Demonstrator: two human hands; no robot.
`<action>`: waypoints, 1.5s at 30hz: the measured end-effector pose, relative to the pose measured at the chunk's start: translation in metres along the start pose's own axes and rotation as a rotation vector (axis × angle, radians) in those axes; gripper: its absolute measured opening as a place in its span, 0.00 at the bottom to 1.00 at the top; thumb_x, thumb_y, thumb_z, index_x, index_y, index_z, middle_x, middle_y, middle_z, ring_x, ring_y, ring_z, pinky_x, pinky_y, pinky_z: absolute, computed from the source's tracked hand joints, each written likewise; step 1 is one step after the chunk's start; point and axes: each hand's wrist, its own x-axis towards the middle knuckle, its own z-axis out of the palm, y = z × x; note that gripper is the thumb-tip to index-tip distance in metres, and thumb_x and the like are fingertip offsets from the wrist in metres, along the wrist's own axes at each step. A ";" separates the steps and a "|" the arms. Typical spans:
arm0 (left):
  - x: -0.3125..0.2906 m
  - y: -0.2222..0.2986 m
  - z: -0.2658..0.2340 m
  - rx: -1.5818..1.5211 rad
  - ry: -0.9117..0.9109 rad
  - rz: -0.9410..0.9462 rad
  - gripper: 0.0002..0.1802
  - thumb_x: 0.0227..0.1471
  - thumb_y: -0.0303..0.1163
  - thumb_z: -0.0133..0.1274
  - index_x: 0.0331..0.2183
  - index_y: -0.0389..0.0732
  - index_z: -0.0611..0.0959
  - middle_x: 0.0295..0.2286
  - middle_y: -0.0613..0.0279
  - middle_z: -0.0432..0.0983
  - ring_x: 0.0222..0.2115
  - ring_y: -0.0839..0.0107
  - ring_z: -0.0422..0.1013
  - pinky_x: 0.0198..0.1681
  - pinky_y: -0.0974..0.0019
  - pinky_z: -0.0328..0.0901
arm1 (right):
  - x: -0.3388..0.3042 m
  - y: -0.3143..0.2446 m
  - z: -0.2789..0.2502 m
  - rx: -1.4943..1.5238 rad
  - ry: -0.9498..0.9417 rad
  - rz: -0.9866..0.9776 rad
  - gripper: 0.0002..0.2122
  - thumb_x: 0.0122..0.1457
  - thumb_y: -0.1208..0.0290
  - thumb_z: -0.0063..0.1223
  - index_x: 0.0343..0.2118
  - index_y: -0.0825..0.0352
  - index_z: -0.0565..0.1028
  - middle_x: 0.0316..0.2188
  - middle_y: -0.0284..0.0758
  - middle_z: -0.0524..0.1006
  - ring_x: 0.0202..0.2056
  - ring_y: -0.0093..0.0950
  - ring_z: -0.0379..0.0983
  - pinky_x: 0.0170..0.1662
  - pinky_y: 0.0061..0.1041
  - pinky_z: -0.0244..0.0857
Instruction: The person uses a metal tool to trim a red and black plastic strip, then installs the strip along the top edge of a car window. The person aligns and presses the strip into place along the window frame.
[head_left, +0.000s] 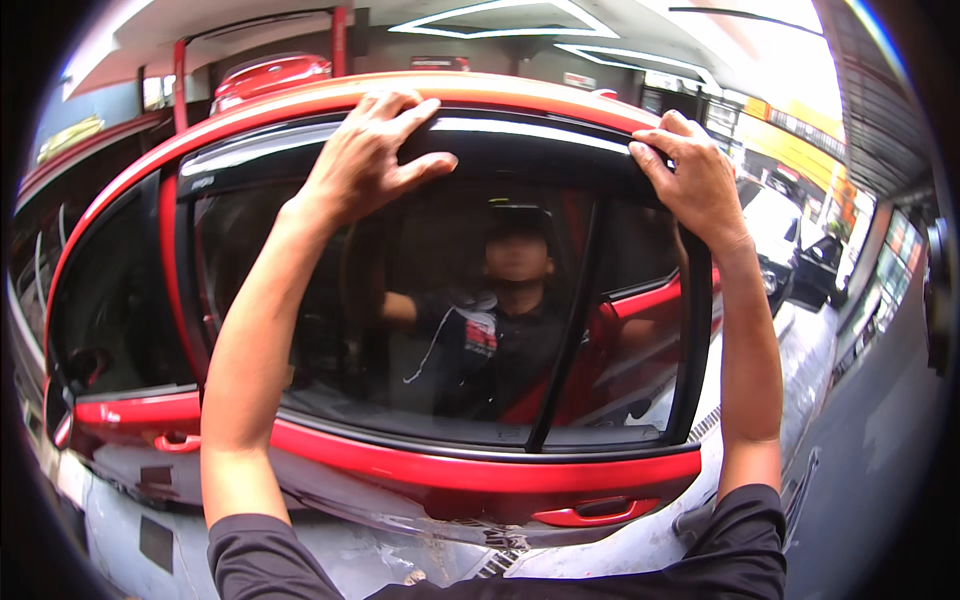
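Both my arms reach up to the rear side door of a red car [480, 475]. A dark, glossy window visor [530, 140] runs along the top of the door's tinted window [400, 330]. My left hand [375, 150] rests at the upper edge of this visor, its fingers spread and thumb held apart. Toward the rear end of the visor, my right hand [690, 170] is bent over the top of the frame. Its thumb and forefinger close together at the visor's edge; the other fingertips are partly hidden.
Below the window is a red door handle [598, 513]. A second red car [270, 80] stands behind, near a red lift post [180, 85]. White vehicles [780, 225] are at the right, beside a grey floor [850, 470]. The window reflects a person.
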 end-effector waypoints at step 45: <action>-0.170 -0.257 -0.070 0.212 0.033 0.042 0.52 0.33 0.63 0.70 0.51 0.34 0.75 0.47 0.49 0.71 0.51 0.48 0.67 0.57 0.49 0.63 | 0.135 -0.131 0.118 0.350 -0.588 0.103 0.20 0.70 0.58 0.49 0.53 0.71 0.76 0.47 0.36 0.79 0.52 0.23 0.71 0.58 0.24 0.61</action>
